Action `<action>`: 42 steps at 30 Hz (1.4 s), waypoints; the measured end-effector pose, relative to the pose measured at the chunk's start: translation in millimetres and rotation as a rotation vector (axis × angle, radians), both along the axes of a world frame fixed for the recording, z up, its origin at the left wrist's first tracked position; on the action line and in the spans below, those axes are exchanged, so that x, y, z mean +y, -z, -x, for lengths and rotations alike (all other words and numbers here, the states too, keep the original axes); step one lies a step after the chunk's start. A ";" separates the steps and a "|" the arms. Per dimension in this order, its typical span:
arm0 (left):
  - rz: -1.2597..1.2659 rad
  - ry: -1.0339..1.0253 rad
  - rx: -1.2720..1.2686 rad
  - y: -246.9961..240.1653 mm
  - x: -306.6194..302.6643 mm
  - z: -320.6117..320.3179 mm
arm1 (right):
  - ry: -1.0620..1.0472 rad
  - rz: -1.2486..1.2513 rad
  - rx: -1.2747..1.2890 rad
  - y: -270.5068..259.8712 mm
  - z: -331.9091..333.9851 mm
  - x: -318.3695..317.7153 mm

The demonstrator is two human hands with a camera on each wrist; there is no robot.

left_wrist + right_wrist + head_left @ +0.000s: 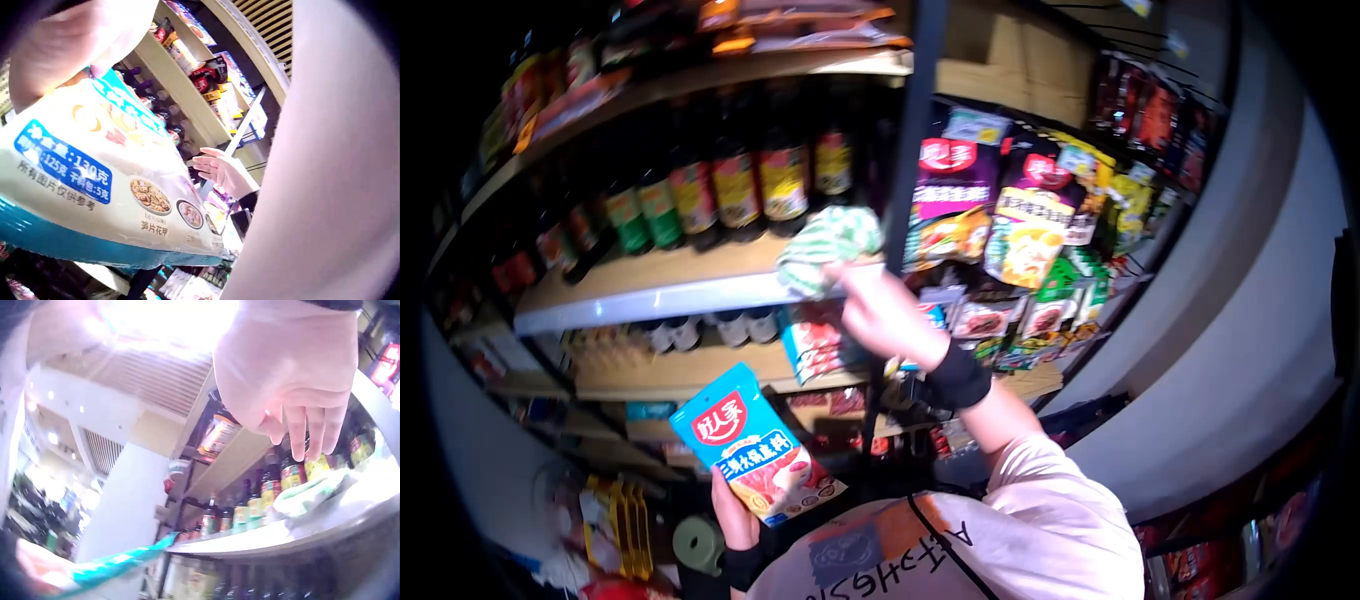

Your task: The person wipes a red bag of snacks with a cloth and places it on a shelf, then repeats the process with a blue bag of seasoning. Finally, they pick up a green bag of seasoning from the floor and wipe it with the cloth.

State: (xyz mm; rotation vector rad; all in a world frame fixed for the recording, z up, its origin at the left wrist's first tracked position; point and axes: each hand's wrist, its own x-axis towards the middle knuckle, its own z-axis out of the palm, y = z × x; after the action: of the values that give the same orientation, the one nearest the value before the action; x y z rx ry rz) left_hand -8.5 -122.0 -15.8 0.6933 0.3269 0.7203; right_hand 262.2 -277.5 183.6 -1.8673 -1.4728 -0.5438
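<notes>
A blue and white food packet is gripped at its lower left edge by my left hand. The left wrist view shows the packet close up, with the thumb and palm of my left hand at its top. A green and white striped cloth lies crumpled on the front edge of the bottle shelf. My right hand is at the cloth's lower right. In the right wrist view the fingers of my right hand extend, nearly straight, just above the cloth; whether they touch it is unclear.
Dark sauce bottles stand in a row behind the cloth. Purple packets hang right of a black shelf post. More blue packets are on the shelf below, and a grey-green round object is at the lower left.
</notes>
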 end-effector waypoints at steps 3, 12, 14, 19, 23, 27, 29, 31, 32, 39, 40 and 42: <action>-0.054 0.002 -0.036 -37.1 -22.5 -31.5 | -0.353 0.133 0.393 36.1 30.4 -48.9; -0.276 0.285 -0.230 -109.4 -131.1 -147.6 | -0.587 0.067 0.916 87.0 11.9 -188.5; -0.544 0.346 -0.222 -145.9 -163.4 -174.9 | -0.427 -0.210 1.308 70.7 5.4 -227.0; -1.058 0.476 -0.399 -235.7 -246.3 -232.3 | -0.176 -0.481 0.883 27.3 -46.5 -327.1; -1.242 0.586 -0.589 -306.1 -300.5 -281.1 | -0.191 -0.700 0.776 -50.4 -67.5 -381.4; -1.535 0.431 -0.662 -373.4 -343.5 -341.3 | -0.198 -0.715 0.704 -119.6 -92.8 -415.9; -1.605 0.282 -0.701 -401.1 -361.0 -384.8 | -0.244 -0.715 0.702 -143.9 -117.6 -429.2; -1.551 0.333 -0.668 -430.4 -377.2 -414.9 | -0.290 -0.732 0.697 -163.6 -148.1 -437.1; -1.523 0.353 -0.660 -440.9 -382.9 -435.4 | -0.311 -0.732 0.689 -173.0 -161.0 -440.9; -1.370 0.384 -0.676 -485.4 -411.3 -480.5 | -0.319 -0.700 0.665 -219.0 -229.5 -458.8; -1.373 0.355 -0.694 -489.0 -413.0 -486.3 | -0.324 -0.697 0.669 -222.1 -235.5 -459.7; -1.392 0.353 -0.661 -495.4 -414.5 -490.8 | -0.335 -0.674 0.633 -229.6 -244.7 -462.1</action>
State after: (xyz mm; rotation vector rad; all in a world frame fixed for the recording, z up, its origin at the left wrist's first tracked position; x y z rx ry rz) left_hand 482.4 -536.5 479.6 1.6834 -1.0022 0.7260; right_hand 506.8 -739.6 413.2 -1.0842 -0.9714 -0.2069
